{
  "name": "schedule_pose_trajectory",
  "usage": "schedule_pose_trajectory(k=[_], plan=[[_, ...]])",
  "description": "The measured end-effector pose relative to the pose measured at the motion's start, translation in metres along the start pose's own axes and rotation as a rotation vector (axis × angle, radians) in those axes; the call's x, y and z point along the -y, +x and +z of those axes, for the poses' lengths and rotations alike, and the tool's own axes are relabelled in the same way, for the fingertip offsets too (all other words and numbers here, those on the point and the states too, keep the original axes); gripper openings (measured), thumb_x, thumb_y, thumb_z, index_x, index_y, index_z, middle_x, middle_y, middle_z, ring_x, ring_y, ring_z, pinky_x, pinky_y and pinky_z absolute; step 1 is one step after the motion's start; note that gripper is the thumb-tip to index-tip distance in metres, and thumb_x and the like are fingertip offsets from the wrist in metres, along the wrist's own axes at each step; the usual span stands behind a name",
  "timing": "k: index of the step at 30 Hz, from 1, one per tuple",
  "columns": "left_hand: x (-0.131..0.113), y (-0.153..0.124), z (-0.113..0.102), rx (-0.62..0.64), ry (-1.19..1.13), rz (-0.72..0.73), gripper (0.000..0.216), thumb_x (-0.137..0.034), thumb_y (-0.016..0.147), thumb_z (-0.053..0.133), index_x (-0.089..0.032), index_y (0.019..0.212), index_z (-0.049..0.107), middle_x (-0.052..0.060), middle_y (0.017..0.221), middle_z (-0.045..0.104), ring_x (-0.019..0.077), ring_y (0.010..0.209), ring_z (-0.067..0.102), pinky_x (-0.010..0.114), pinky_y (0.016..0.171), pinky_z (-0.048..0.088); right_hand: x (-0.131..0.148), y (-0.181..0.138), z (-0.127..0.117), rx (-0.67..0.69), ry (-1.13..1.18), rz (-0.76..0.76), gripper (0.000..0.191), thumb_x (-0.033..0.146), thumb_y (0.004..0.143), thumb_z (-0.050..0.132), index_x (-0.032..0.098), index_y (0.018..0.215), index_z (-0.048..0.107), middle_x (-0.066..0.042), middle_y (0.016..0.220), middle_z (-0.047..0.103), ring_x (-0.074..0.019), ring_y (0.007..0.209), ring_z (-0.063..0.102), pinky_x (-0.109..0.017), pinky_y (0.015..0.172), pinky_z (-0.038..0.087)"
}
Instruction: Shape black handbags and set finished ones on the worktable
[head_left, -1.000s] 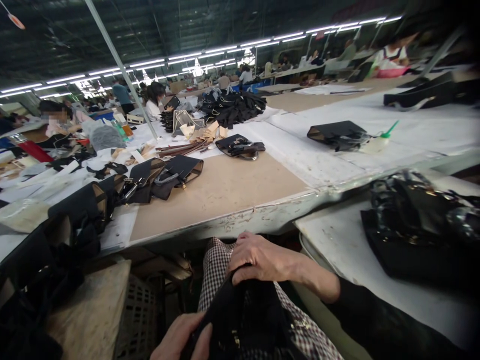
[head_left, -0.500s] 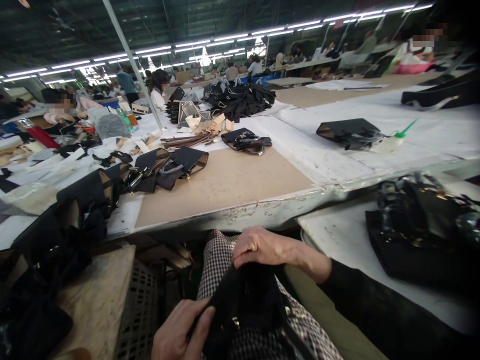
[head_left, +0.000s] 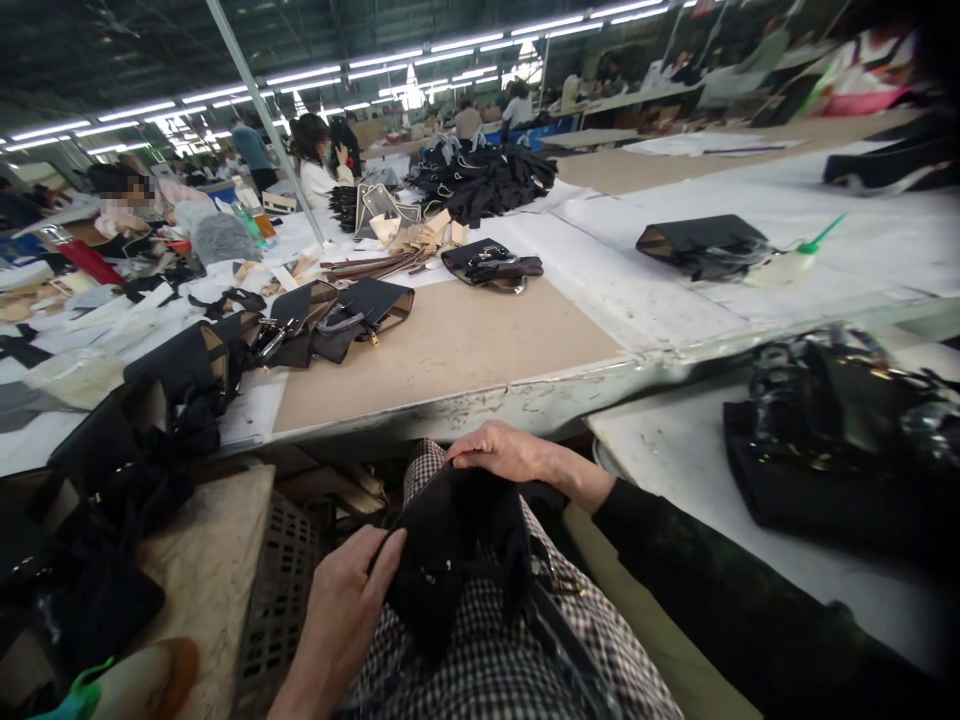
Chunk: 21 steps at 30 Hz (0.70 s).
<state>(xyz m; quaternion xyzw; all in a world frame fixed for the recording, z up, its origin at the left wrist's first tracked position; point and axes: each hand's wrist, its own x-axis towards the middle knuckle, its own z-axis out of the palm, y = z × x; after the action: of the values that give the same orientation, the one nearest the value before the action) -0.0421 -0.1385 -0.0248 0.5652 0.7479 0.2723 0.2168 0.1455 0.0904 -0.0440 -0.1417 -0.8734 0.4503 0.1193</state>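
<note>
A black bag [head_left: 457, 545] rests on my lap over checked trousers [head_left: 510, 670]. My right hand [head_left: 502, 452] curls over the bag's far top edge and grips it. My left hand [head_left: 341, 610] holds the bag's near left side, thumb pressed on the black material. Small gold metal fittings show on the bag's front. The inside of the bag is dark and I cannot see into it.
A long work table [head_left: 450, 350] runs ahead with several black bags [head_left: 337, 325], straps and cut pieces. A black bag wrapped in plastic [head_left: 840, 440] lies on the white table at right. A plastic crate [head_left: 281, 600] stands at lower left. Other people work farther back.
Both hands have lifted and turned the black bag on my lap, and more of my left hand has come into view. The view has shifted down a little.
</note>
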Motion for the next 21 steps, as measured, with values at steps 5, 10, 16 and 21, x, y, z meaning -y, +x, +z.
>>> schedule_pose_trajectory(k=[5,10,16,21], plan=[[-0.019,0.014,-0.004,0.025,0.004,0.032,0.045,-0.044,0.101,0.046,-0.019,0.065,0.053,-0.002,0.065,0.054,0.0138,0.064,0.05,0.023,0.061,0.034,-0.002,-0.01,-0.003,-0.141,0.092,0.075,0.031,0.042,0.095,0.06,0.018,0.106,0.076,-0.005,0.1,0.078,-0.0226,0.094,0.07,-0.034,0.088,0.053],[-0.053,0.034,-0.016,0.054,-0.044,0.049,0.048,-0.046,0.099,0.046,-0.02,0.059,0.043,-0.005,0.059,0.042,0.0124,0.059,0.042,0.023,0.056,0.029,0.007,-0.044,-0.002,-0.368,0.182,0.219,0.052,0.054,0.099,0.05,0.016,0.134,0.059,-0.015,0.134,0.065,-0.0285,0.125,0.059,-0.046,0.108,0.045],[-0.09,0.066,-0.041,0.113,-0.212,-0.1,0.044,-0.053,0.092,0.053,-0.019,0.064,0.054,-0.007,0.051,0.041,0.0109,0.048,0.043,0.021,0.048,0.028,0.04,-0.103,0.009,-0.44,0.687,0.291,0.058,0.061,0.101,0.04,0.027,0.147,0.047,-0.01,0.147,0.055,-0.0309,0.135,0.051,-0.051,0.107,0.047],[-0.118,0.099,-0.069,0.127,-0.211,-0.109,0.039,-0.054,0.082,0.062,-0.018,0.07,0.065,-0.007,0.047,0.046,0.0107,0.042,0.042,0.021,0.045,0.026,0.06,-0.123,0.006,-0.445,0.506,0.318,0.083,0.059,0.086,0.069,0.027,0.154,0.033,-0.013,0.158,0.04,-0.0357,0.141,0.042,-0.057,0.115,0.036]])
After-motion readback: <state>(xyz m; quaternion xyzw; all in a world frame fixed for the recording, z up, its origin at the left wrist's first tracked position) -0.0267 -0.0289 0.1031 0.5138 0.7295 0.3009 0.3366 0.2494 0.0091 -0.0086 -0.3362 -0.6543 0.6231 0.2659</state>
